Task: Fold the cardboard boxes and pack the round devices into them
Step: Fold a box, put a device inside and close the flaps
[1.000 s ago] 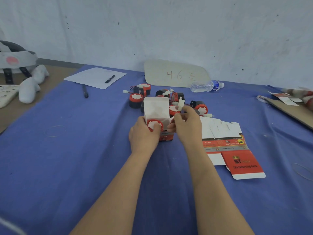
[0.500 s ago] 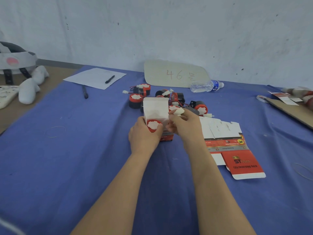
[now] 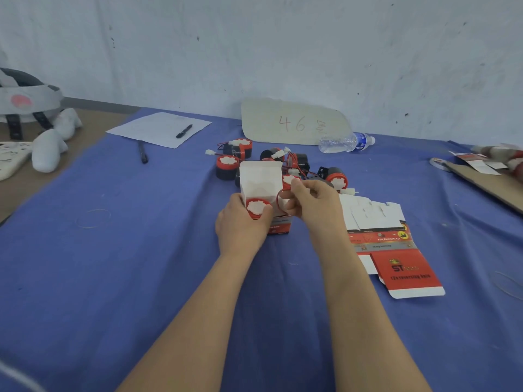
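Sitting upright in the open box [image 3: 261,190] on the table [image 3: 113,250], the device [image 3: 258,207] is clamped with the box by the left hand [image 3: 240,224]. The right hand [image 3: 311,203], just beside it, pinches the red wire [image 3: 278,198], which loops outside the opening, so tucking it leftward and down looks next.

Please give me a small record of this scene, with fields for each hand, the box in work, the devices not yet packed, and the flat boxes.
left hand: left hand grips the red-and-white round device at the box mouth
right hand: right hand pinches the device's thin red wire
box in work: folded red-and-white cardboard box, upright, white top flap raised
unpacked devices: cluster of black-and-red round devices behind the box
flat boxes: stack of unfolded red-and-white cardboard blanks, right of the hands
surface: blue cloth
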The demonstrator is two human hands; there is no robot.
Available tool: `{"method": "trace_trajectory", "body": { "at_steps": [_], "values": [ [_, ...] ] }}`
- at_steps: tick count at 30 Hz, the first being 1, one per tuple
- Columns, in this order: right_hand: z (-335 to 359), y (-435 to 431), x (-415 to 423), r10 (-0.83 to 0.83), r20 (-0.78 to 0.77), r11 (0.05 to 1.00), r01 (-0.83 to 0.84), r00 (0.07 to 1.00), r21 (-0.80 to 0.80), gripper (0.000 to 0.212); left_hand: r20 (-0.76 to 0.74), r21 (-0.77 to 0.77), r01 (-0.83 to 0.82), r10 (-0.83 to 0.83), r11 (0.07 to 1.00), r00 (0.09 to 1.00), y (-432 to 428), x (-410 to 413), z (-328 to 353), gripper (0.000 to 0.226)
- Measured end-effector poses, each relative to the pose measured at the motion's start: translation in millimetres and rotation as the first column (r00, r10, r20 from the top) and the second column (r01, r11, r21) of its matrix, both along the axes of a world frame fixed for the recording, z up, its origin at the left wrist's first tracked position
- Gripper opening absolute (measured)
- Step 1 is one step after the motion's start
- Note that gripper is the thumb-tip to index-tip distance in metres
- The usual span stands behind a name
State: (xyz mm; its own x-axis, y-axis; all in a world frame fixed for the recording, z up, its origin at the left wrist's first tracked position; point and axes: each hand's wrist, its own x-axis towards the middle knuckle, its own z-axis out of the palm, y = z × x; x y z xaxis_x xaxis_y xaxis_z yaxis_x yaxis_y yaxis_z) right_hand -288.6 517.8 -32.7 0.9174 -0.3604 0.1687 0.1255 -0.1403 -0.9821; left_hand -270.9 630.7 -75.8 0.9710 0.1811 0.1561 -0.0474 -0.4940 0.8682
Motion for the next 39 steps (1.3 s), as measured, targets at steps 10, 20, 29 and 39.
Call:
{"method": "trace_trajectory", "body": {
  "at_steps": [10, 20, 29, 39],
  "values": [
    [-5.3, -2.4, 2.4, -0.045, 0.001, 0.903, 0.041, 0.999, -0.428, 0.013, 0.052, -0.04, -0.003, 0.005, 0.999, 0.999, -1.4, -1.9, -1.4, 0.045],
    [-21.1, 13.5, 9.6, -0.123, 0.099, 0.8, 0.158, 0.987, -0.579, 0.026, 0.022, 0.053, -0.008, 0.006, 0.999, 1.0, -2.2, 1.4, -4.8, 0.047],
    [-27.6, 11.9, 13.3, -0.201, 0.115, 0.742, 0.228, 0.973, -0.631, 0.017, 0.039, 0.054, -0.017, 0.015, 0.998, 0.999, -3.4, 0.1, -5.0, 0.043],
    [-25.2, 5.7, 12.2, -0.243, 0.121, 0.606, 0.248, 0.962, -0.756, 0.014, -0.002, 0.082, -0.018, 0.018, 0.996, 1.0, -3.8, -0.3, -2.4, 0.049]
  ]
}}
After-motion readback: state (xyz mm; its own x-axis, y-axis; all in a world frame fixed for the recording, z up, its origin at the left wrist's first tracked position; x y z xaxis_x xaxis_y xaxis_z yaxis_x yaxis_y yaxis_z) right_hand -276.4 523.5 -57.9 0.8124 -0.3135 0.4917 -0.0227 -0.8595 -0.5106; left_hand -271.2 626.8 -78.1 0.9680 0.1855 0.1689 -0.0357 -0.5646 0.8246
